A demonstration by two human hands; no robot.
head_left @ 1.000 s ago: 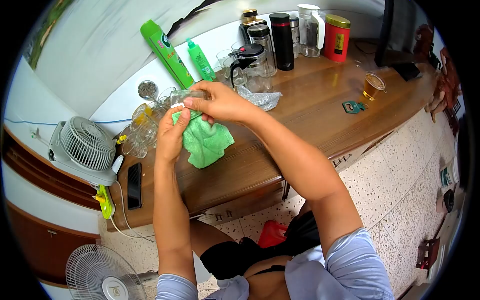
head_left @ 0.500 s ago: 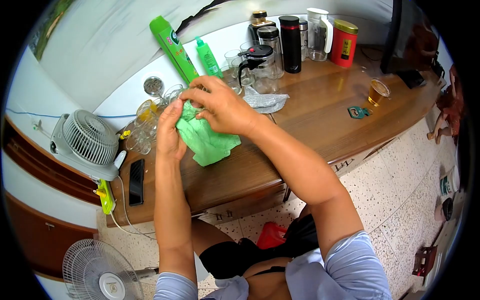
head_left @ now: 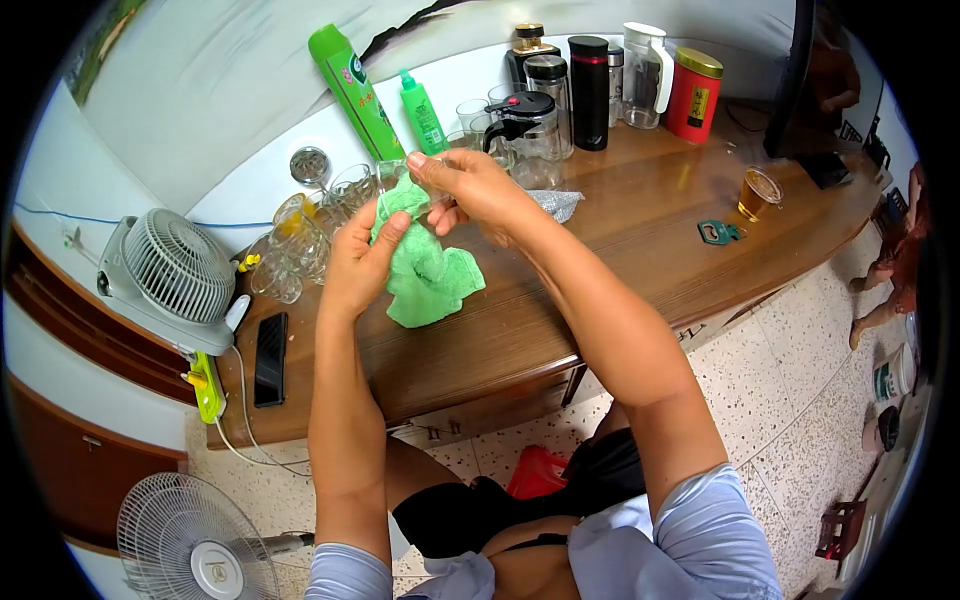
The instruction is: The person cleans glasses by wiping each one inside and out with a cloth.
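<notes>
A green cloth [head_left: 432,283] hangs from my left hand [head_left: 358,262], whose thumb presses on its upper part. My right hand [head_left: 483,192] is closed around the side of a clear drinking glass [head_left: 388,176], with its thumb near the rim. Part of the cloth is bunched at the glass; fingers hide how far it goes inside. Just left of my left hand stand several clear glass mugs [head_left: 283,270]. Beyond the hands are a green spray can [head_left: 355,95] and a green pump bottle [head_left: 422,115].
A lidded glass pitcher [head_left: 535,140], black thermos [head_left: 588,95], red tin [head_left: 694,95] and cup of amber liquid [head_left: 757,194] stand on the wooden counter [head_left: 640,240]. A phone [head_left: 270,358], small fan [head_left: 180,280] and green power strip [head_left: 208,390] are at the left.
My right hand has turned and shifted slightly right, its thumb now toward the glass's rim. My left hand has moved a little lower, and more of the glass shows.
</notes>
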